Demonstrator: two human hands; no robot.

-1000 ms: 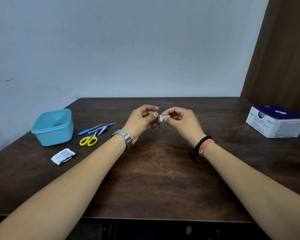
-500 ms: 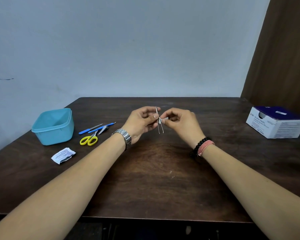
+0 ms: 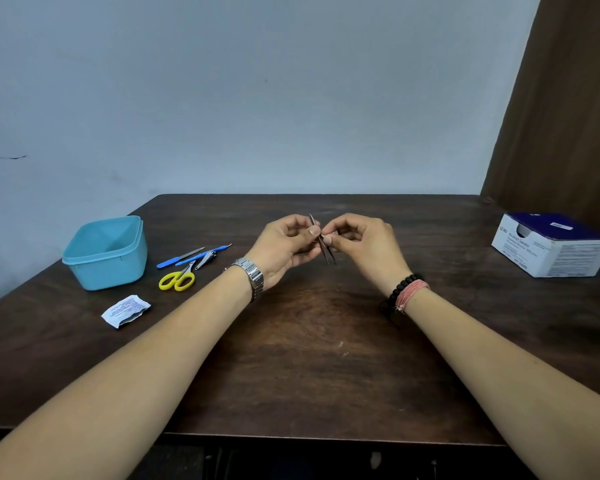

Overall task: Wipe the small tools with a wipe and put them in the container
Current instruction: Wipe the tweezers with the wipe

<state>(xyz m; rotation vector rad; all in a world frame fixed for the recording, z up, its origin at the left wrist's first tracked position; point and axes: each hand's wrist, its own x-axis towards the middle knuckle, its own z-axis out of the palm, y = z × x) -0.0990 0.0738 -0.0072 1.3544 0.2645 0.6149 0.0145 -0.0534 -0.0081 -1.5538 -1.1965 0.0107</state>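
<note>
Both forearms reaching forward, left hand [image 3: 284, 247] and right hand [image 3: 364, 249] nearly touching, fingers curled in pinches

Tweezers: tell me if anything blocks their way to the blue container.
Nothing visible does. The tweezers, held above the table, have open air leftward; scissors and files lie flat below that path, beside the open container.

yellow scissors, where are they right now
In the head view the yellow scissors lie on the table's left side, just right of the blue container and in front of the blue-handled tools.
</note>
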